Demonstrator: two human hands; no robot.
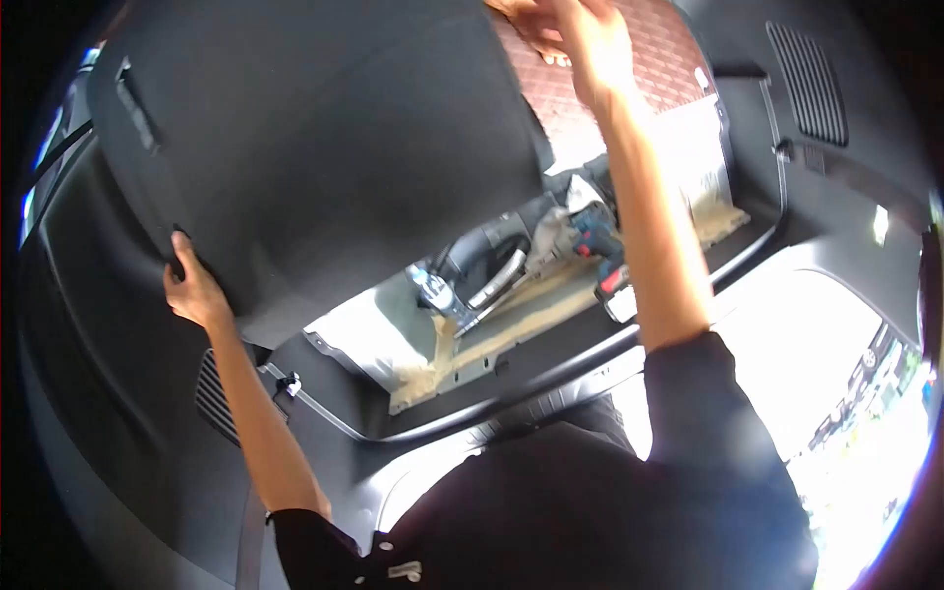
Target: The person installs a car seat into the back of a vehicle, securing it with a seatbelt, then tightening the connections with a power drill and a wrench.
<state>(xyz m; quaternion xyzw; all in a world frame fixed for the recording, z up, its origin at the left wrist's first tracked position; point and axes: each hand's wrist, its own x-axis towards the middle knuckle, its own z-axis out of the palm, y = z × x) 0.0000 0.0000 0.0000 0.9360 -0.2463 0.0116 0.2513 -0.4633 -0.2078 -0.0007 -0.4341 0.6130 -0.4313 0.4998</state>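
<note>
You hold the dark panel (pixel 324 147) raised over the recess (pixel 536 313), left hand (pixel 202 295) closed on its edge. Your right hand (pixel 595 44) is by the opposite edge, grip unclear. Shifting it likely needs matched hands.

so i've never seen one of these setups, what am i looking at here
There's no machine: these are a person's bare hands. The single picture comes from a camera worn on their head, looking down into a car's open boot. The left hand grips the edge of a tilted black panel. The right hand is near its far side; its grip is unclear. Below lie a plastic bottle and a blue-and-red power tool. Beyond is a brown quilted mat.
</note>
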